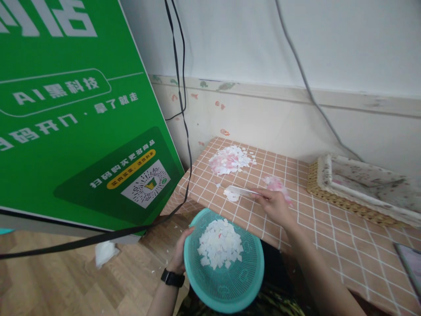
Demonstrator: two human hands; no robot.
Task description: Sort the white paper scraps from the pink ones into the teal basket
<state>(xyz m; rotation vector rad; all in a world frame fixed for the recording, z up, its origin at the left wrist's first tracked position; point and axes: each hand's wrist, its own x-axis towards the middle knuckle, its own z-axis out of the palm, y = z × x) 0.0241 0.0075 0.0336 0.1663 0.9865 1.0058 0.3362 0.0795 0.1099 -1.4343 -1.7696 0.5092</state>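
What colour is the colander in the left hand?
The colander is blue-green; it shows best in the head view.

The green panel [98, 103] is being cut off by the left edge, the woven basket [345, 201] and 1 dark-edged flat object [410, 265] by the right. The left hand [180, 251] is being partly hidden by the teal colander [254, 263].

Your left hand [183, 250] grips a teal colander [226, 290] by its rim, white flakes [220, 241] heaped inside. Your right hand [272, 205] holds a thin white tool [244, 191], far end at a small flake pile [230, 196] on the checked tablecloth [324, 235]. Bigger pink-white pile [230, 160] farther back; pinkish patch [275, 184] beside your right hand. Lined wicker basket [351, 202] right, green panel [70, 162] left.
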